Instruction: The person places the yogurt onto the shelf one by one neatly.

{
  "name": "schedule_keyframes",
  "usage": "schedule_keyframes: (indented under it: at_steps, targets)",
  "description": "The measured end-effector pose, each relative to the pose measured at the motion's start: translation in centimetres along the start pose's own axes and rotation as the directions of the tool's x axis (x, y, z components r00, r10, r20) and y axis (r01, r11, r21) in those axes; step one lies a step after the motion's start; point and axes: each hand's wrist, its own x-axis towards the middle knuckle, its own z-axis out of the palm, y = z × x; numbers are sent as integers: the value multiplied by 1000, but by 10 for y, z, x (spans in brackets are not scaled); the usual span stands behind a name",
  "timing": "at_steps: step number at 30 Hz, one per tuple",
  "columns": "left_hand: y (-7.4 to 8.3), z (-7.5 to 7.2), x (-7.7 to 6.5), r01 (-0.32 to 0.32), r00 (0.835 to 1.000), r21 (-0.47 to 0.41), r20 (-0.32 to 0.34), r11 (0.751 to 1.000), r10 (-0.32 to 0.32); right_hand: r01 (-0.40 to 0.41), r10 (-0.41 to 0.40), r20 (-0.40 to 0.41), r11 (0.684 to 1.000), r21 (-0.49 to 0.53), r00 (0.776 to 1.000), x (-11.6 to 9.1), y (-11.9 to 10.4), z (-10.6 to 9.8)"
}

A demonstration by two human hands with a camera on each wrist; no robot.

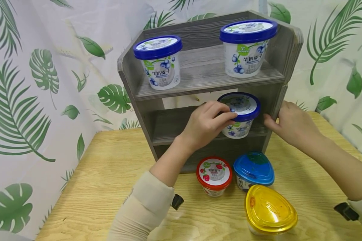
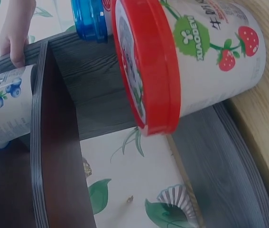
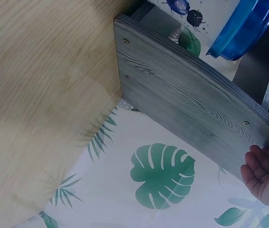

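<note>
On the middle level of a grey wooden shelf unit [image 1: 196,83] stands a white blueberry tub [image 1: 238,129] with a dark blue lid. My left hand [image 1: 209,122] grips this tub at the left of its lid, its fingertips over the rim; the thumb is hidden. In the left wrist view the same tub [image 2: 6,104] appears at the left edge. My right hand [image 1: 292,124] holds the unit's right side panel, thumb at the front edge. From the right wrist, the right hand's fingers [image 3: 262,166] show curled against the panel's outer face.
Two more blueberry tubs, one at left [image 1: 163,72] and one at right [image 1: 244,60], stand on the top shelf. In front of the unit, on the wooden table [image 1: 108,194], are a red-lidded tub [image 1: 214,174], a blue-lidded tub [image 1: 253,169] and a yellow-lidded tub [image 1: 271,211].
</note>
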Motion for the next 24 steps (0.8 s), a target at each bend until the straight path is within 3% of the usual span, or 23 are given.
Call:
schedule_keyframes:
  at_steps: [9,24]
  targets:
    - [5,4,2,-11,999,142,-28,990,15,20,-20,-18,1000,0,1000,0,0,0]
    - [6,12,1,35,999,190,-33,981,-30,19,-19,-15,1000,1,1000,1,0,0]
